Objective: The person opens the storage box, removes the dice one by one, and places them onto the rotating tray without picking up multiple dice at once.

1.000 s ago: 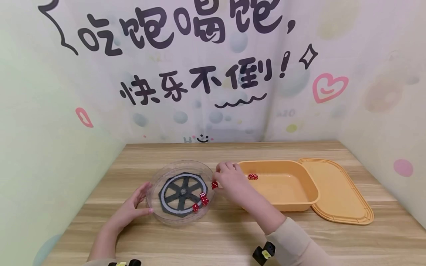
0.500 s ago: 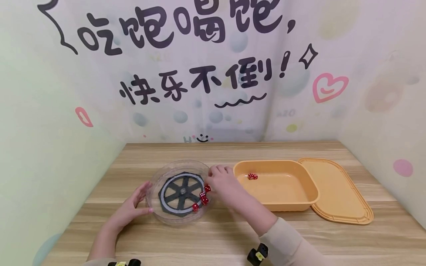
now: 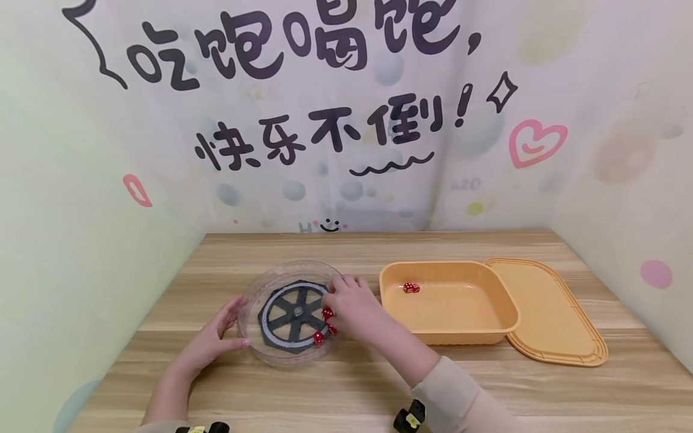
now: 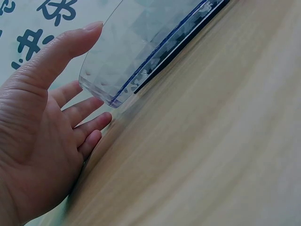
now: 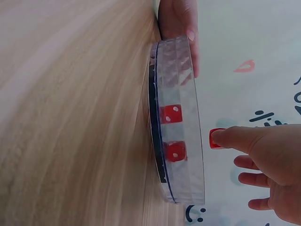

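Note:
A clear round dish [image 3: 251,346] with a dark six-spoked wheel pattern [image 3: 296,311] at its bottom stands on the table. My left hand [image 3: 216,337] rests at its left side, thumb and fingers spread and fairly straight at the wall. Over the dish's right side, my right hand [image 3: 354,308] pinches a red die [image 5: 216,138] between thumb and fingers, above the rim in the right wrist view. Inside lie red dice: one die [image 3: 318,338] near the front, another die [image 5: 176,151] farther along the wall. The right hand partly covers the dice there in the head view.
To the right stands an orange rectangular box [image 3: 449,337] with two red dice [image 3: 411,288] inside. Its orange lid [image 3: 557,319] lies flat beside it on the right. A printed cloth [image 3: 379,198] hangs behind the wooden table [image 3: 346,391].
My right hand has moved left from beside the box to over the dish, carrying the red die inward past the rim. My left hand has stayed in place.

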The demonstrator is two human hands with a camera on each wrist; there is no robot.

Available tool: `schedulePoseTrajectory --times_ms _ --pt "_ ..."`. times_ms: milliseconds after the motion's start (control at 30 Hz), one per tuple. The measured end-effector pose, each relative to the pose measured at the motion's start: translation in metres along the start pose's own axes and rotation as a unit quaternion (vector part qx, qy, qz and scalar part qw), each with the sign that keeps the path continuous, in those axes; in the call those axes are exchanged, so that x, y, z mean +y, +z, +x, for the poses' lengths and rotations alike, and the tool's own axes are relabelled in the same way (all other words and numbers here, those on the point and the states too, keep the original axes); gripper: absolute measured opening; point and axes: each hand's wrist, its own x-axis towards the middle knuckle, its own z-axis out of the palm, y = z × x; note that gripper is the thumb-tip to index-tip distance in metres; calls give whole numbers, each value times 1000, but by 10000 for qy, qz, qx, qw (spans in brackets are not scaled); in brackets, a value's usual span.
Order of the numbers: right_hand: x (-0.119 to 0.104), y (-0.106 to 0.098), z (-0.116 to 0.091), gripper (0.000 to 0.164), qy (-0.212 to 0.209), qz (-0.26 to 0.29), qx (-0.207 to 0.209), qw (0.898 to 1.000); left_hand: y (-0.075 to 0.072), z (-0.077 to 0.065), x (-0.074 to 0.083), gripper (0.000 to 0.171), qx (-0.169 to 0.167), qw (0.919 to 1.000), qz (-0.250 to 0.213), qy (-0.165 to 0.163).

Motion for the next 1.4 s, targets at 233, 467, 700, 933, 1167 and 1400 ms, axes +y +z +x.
schedulePoseTrajectory --times_ms 233,467,700,933,1167,1400 --pt "-4 4 4 17 -86 -52 27 9999 0 0 0 93 9 10000 -24 40" --pt "-7 8 6 19 -177 -238 26 9996 0 0 -1 93 0 9999 -111 25" --pt "-8 15 8 21 -284 -402 64 9988 0 -1 0 94 16 10000 -2 7" --pt "-9 20 10 21 -264 -428 -36 9987 0 -1 -1 94 14 10000 38 -24" --pt "-11 21 10 18 -269 -426 49 9987 0 -1 -1 94 17 10000 64 -55" --pt "-8 18 7 16 -214 -139 212 9994 0 0 -2 94 6 10000 86 -39"
